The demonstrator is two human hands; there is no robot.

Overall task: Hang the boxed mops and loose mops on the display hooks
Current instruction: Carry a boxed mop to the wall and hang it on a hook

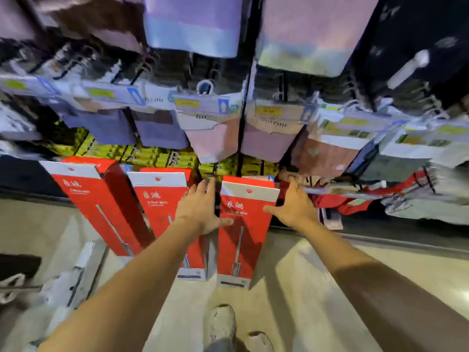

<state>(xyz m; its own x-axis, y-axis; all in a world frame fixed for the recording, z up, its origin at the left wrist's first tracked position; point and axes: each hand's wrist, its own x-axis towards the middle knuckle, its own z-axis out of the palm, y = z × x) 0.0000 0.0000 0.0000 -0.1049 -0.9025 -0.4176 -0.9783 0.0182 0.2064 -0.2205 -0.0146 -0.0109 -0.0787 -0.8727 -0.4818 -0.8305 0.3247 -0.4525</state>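
Three tall red boxed mops with white tops hang in a row low on the display. Both my hands are on the right boxed mop (241, 237). My left hand (203, 207) holds its left edge, fingers behind and thumb across the front. Over at its right edge my right hand (291, 207) does the same, fingers reaching behind its top. The middle boxed mop (162, 199) and the left boxed mop (94, 199) hang untouched. A loose mop (71, 280), white with a flat head, lies on the floor at the lower left.
Folded towels and cloths on hooks with yellow price tags (208, 138) fill the rack above. Yellow-green boxes (142, 154) sit behind the red ones. Red and grey mop heads (355, 199) hang at the right. My shoes (223, 323) stand on the pale floor below.
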